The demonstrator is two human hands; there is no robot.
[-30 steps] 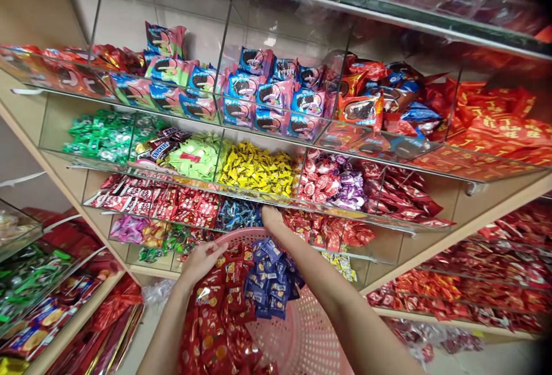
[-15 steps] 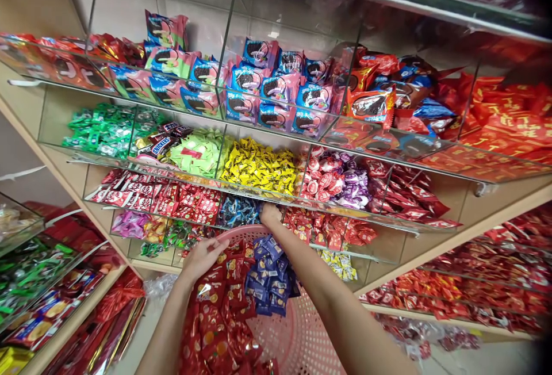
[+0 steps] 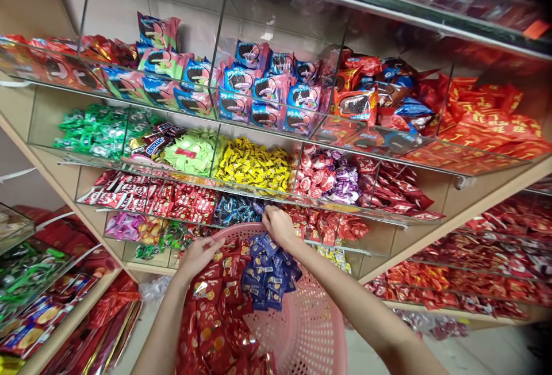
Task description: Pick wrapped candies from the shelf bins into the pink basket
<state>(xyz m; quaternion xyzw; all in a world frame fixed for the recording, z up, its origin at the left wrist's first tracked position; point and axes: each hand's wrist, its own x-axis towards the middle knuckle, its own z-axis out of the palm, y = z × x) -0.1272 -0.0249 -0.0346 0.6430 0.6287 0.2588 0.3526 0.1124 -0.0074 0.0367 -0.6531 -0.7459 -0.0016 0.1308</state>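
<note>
My left hand (image 3: 202, 257) is closed on the far left rim of a pink perforated plastic basket (image 3: 317, 329). Inside it, red wrapped packets (image 3: 211, 317) fill the left side. Small dark blue wrapped candy packets (image 3: 269, 274) lie heaped near the far rim. My right hand (image 3: 279, 226) is just above that rim, in front of a low shelf compartment of blue candies (image 3: 237, 209). Its fingers are bent together, with a blue-purple candy packet (image 3: 259, 207) at the fingertips; the grip is partly hidden.
Clear shelf fronts stand across the space ahead. Above are yellow candies (image 3: 254, 165), a Snickers packet (image 3: 157, 142), and blue-pink cookie packs (image 3: 239, 79). More shelves with red packets (image 3: 470, 271) run along the right. Green candies (image 3: 34, 277) sit in a rack at left.
My right hand has drawn back from the shelf compartment toward the basket's far rim, and more of it shows. My left hand stays on the rim. The view has shifted slightly.
</note>
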